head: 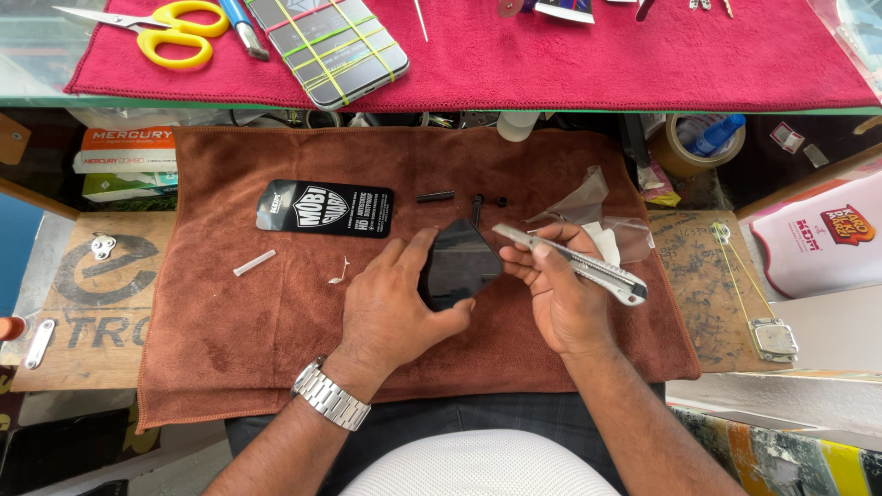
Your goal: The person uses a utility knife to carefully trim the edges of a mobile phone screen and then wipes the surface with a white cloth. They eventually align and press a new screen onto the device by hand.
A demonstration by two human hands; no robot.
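My left hand (pixel 390 308) grips a black phone (pixel 459 264), holding it tilted just above a brown towel (pixel 230 331). My right hand (pixel 560 289) is closed around a silver utility knife (pixel 579 266), whose tip points left toward the phone's upper edge. A steel watch (pixel 329 397) sits on my left wrist. The phone's dark face is turned up and partly covered by my left fingers.
On the towel lie a black packet (pixel 324 208), a small white stick (pixel 254 263), small black parts (pixel 435 196) and clear film scraps (pixel 588 197). A red cloth (pixel 643 55) at the back carries yellow scissors (pixel 175 32) and a banded phone (pixel 329 44). A tape roll (pixel 680 152) stands right.
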